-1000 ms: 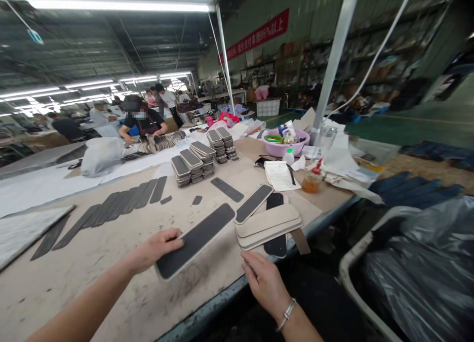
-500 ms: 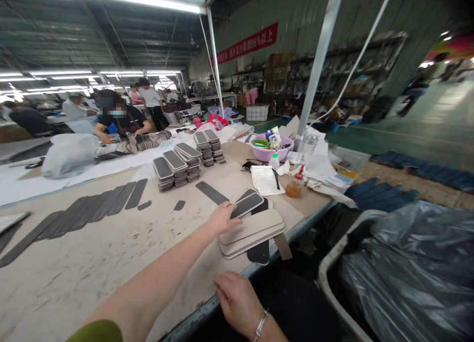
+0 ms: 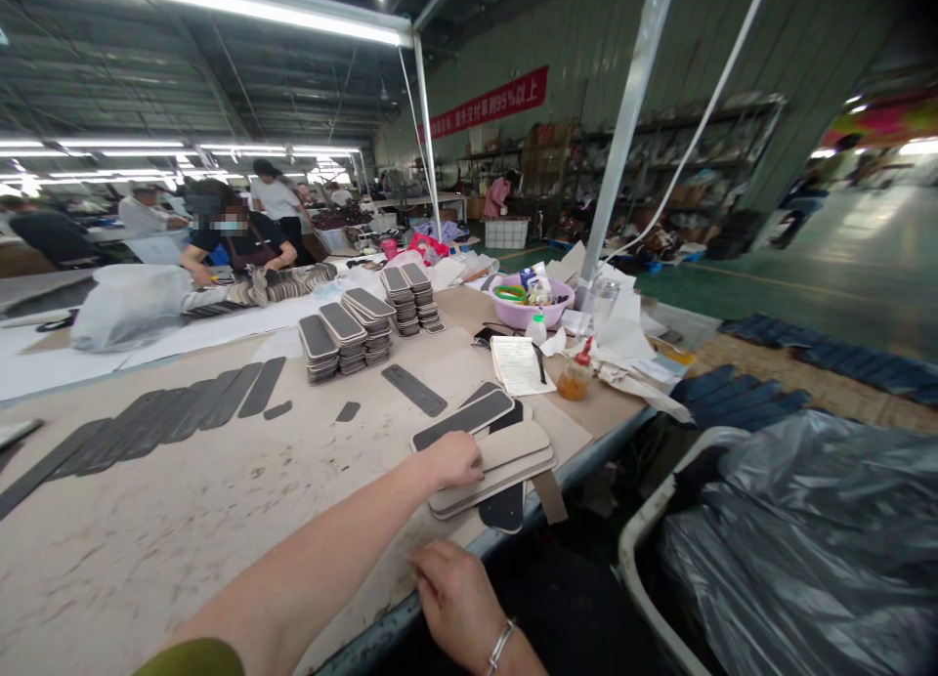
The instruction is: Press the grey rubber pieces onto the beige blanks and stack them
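My left hand [image 3: 458, 459] has its fingers curled down at the left end of the top beige panel [image 3: 517, 445], which lies on a small stack of similar long, round-ended panels. Just behind the hand rests a dark grey panel with a pale border [image 3: 461, 419]. Black pieces [image 3: 502, 512] stick out from under the stack. Closer to me, my right hand [image 3: 455, 598], a silver bracelet at its wrist, is at the table edge with fingers curled in; their inside is hidden.
Stacks of bordered panels [image 3: 338, 326] stand further back, and a row of dark strips [image 3: 180, 412] lies left. A notebook [image 3: 522, 365], an amber glue bottle [image 3: 575, 375] and a purple basin [image 3: 529, 313] are behind the stack. A plastic-lined bin [image 3: 637, 549] stands right. A co-worker [image 3: 238, 241] sits opposite.
My left hand has left the bordered dark panel and moved nearer onto the beige stack, its spread fingers now curled. That panel lies further left than before. My right hand stays near the table edge.
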